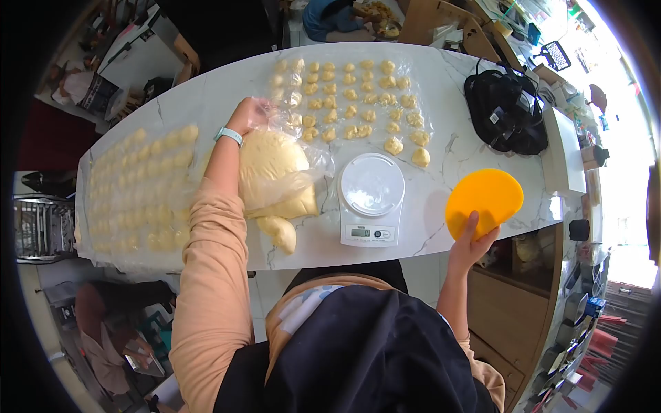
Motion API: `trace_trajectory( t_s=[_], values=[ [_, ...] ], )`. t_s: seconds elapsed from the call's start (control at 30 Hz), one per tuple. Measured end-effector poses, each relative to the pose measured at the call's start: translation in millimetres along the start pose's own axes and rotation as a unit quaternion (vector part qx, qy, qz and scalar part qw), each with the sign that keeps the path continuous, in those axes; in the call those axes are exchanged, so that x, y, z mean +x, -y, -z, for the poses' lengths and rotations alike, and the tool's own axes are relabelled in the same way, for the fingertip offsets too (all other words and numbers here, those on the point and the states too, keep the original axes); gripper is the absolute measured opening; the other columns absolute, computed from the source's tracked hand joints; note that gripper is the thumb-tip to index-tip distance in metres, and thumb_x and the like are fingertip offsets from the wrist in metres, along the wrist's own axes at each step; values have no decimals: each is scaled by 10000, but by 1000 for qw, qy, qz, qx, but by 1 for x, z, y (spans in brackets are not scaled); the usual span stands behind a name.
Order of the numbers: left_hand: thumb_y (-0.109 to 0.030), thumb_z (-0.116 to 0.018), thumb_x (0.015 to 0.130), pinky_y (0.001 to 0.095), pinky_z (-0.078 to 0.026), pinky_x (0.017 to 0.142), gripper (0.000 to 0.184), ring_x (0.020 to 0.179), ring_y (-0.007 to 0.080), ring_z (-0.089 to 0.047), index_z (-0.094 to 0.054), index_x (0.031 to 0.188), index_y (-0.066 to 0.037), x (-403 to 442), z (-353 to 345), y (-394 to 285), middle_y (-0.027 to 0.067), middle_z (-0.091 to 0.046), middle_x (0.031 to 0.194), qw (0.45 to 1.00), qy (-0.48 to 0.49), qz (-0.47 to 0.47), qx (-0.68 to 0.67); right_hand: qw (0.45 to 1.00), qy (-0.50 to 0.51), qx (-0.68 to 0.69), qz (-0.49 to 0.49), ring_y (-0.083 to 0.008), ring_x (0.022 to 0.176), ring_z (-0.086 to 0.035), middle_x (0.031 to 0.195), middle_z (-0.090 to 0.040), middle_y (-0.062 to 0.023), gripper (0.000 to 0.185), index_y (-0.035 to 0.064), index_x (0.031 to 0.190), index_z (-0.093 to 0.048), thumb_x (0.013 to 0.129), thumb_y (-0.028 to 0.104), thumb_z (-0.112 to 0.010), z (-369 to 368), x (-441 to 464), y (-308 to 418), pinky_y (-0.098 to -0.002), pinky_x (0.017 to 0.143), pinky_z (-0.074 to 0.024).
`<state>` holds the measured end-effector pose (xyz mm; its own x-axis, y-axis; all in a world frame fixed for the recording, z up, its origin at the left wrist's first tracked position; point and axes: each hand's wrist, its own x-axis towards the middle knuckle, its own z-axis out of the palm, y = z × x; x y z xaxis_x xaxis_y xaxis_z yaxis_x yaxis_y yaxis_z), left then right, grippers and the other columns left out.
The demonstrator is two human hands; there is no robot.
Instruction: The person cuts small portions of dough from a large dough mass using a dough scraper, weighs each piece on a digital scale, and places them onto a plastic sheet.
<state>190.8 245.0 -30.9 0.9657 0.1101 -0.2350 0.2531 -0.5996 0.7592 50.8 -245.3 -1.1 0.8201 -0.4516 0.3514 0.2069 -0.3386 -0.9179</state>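
Observation:
My right hand (474,239) grips a yellow plastic dough scraper (490,195) above the table's right side. My left hand (250,115) is closed on a clear plastic sheet (281,118) at the upper edge of a big dough mass (273,162). Plastic partly covers this mass, and a loose strip of dough (278,233) lies at its front. Between my hands stands a white kitchen scale (372,187) with nothing on its plate. Several rows of small dough balls (350,96) sit behind it, some under plastic.
More dough balls (148,186) lie under a plastic sheet at the left of the marble-patterned table (427,251). A black bag (506,111) rests at the back right, next to a white box (563,151). Other people (330,19) are beyond the table and at the left.

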Motion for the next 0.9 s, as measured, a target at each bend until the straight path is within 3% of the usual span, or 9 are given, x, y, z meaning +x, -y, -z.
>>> trace_trajectory(
  t_s=[0.13, 0.23, 0.43, 0.5, 0.57, 0.6, 0.67, 0.7, 0.9],
  values=[
    [-52, -702, 788, 293, -461, 887, 309, 1008, 159, -580, -639, 1088, -14, 6, 3, 11, 102, -620, 1129, 988, 22, -34, 151, 1000, 6, 7, 9, -170, 1019, -520, 1086, -503, -85, 341, 21, 1155, -427, 936, 241, -568, -10, 2, -2, -283, 856, -441],
    [-151, -715, 794, 345, -487, 828, 330, 901, 198, -622, -630, 1082, -13, -10, 9, 26, 114, -648, 1082, 989, -46, -143, -7, 999, 23, 11, 31, -172, 1028, -514, 1097, -492, -87, 347, 24, 1163, -424, 935, 241, -570, -19, 1, 3, -284, 859, -438],
    [-81, -639, 853, 313, -475, 762, 154, 825, 206, -595, -600, 984, -9, -164, -15, -13, 96, -634, 921, 875, -440, -203, 9, 996, -5, 84, 40, -162, 1023, -512, 1105, -497, -77, 343, 39, 1192, -420, 933, 203, -573, -41, -2, 21, -281, 867, -430],
    [-69, -653, 843, 286, -445, 676, 122, 714, 186, -516, -550, 873, -10, -225, -70, -3, 82, -571, 818, 835, -507, -200, -72, 975, 117, 190, 17, -163, 1025, -511, 1103, -501, -65, 335, 54, 1204, -419, 929, 168, -574, -54, -18, 22, -282, 870, -429],
    [-150, -756, 766, 335, -426, 730, 306, 774, 205, -493, -513, 913, -33, -275, -124, 6, 74, -530, 846, 884, -434, -147, -88, 936, 295, 193, -25, -148, 1013, -554, 1128, -545, -57, 349, 70, 1256, -389, 937, 63, -532, -68, -38, 14, -319, 872, -485],
    [-180, -790, 733, 356, -419, 756, 373, 804, 216, -497, -509, 937, -42, -290, -139, -6, 75, -524, 863, 911, -391, -131, -20, 859, 510, 30, -47, -199, 851, -626, 897, -641, -83, 335, 53, 1207, -422, 912, 106, -572, -80, -43, 46, -310, 747, -493],
    [-202, -816, 688, 387, -410, 814, 454, 907, 252, -527, -525, 1003, -56, -302, -171, -1, 88, -560, 954, 913, -403, -64, 33, 748, 655, -72, 78, -380, 717, -623, 823, -638, -179, 293, 93, 1181, -455, 921, 200, -538, -112, -62, 91, -415, 620, -496],
    [-194, -817, 681, 387, -414, 819, 462, 927, 262, -536, -534, 1020, -58, -304, -175, 4, 91, -572, 977, 908, -410, -76, 48, 706, 684, -66, 172, -386, 683, -615, 798, -635, -183, 297, 104, 1187, -459, 920, 216, -522, -125, -70, 101, -449, 586, -481],
    [-86, -805, 646, 373, -442, 855, 411, 950, 288, -580, -612, 1007, -50, -315, -176, 15, 104, -638, 1018, 904, -417, -90, 36, 562, 756, -112, 315, -380, 668, -615, 709, -620, -180, 313, 62, 1120, -475, 837, 160, -569, -193, -108, 125, -458, 571, -472]
  ],
)
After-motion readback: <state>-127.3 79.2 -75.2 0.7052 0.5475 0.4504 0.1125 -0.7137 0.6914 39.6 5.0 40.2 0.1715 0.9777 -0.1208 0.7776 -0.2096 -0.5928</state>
